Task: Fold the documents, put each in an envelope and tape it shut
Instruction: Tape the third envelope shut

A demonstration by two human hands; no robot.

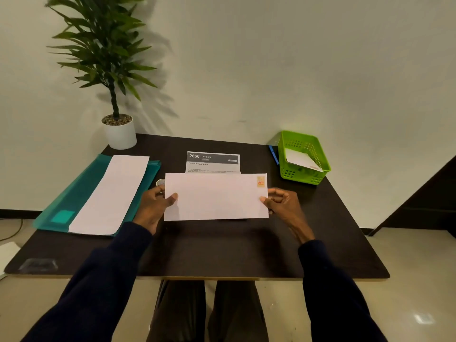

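Nearest the camera, two dark-sleeved arms reach over the dark brown desk (pixel 197 253). The left hand (pixel 154 208) and right hand (pixel 283 207) pinch the short ends of a long white paper envelope (pixel 216 197), thumbs on its front and fingers (pixel 276 193) behind; both grips are closed on it. It is held above the desk with its plain face to the camera and an orange stamp (pixel 260 181) in its upper right corner.

The step in hand looks like taking the envelope up for loading. To do it well, the person would turn it flap-side up, open the mouth wide, and slide the document in along its folded edge so nothing snags.

Just beyond the envelope lies a folded printed document with a dark header band (pixel 212 162), its lower part hidden behind the envelope. A small round thing (pixel 160 181) peeks out by the left hand; it may be the tape roll, but too little shows to tell. To the left, white sheets (pixel 111 193) rest on a teal translucent plastic folder (pixel 81 191). Farther right, a green plastic basket (pixel 306 177) holds a white envelope-like paper (pixel 299 159), beside a blue pen (pixel 274 155). A potted green plant (pixel 119 130) stands at the far left corner. The envelope's flap side is out of sight.
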